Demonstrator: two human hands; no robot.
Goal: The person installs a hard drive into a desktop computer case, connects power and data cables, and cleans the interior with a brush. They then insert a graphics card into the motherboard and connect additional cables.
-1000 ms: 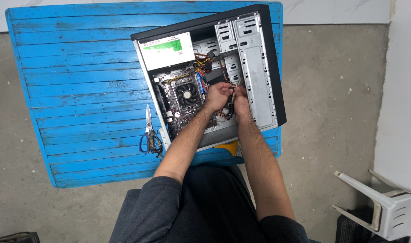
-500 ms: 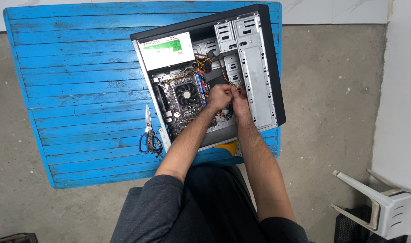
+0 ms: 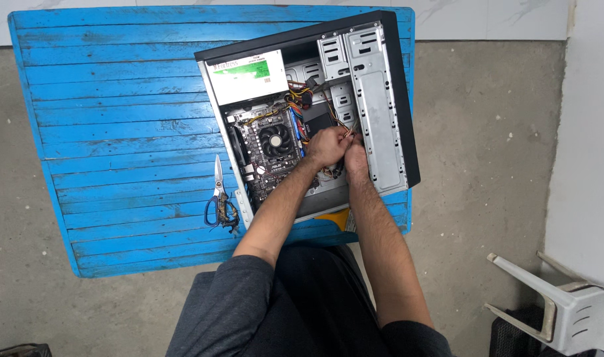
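Blue painted wooden slats make up your bench (image 3: 117,99); on it lies an open black and grey metal computer case (image 3: 381,99), side panel off, green circuit board with a black round fan (image 3: 275,140) exposed; your left hand (image 3: 326,147) and right hand (image 3: 356,157) sit together inside it, between the board and the grey drive cage; each grip is closed on a bundle of thin coloured wires (image 3: 347,132), fingers pinched; blue-handled scissors (image 3: 217,192) rest on the bench just left of the case, well apart from your hands.
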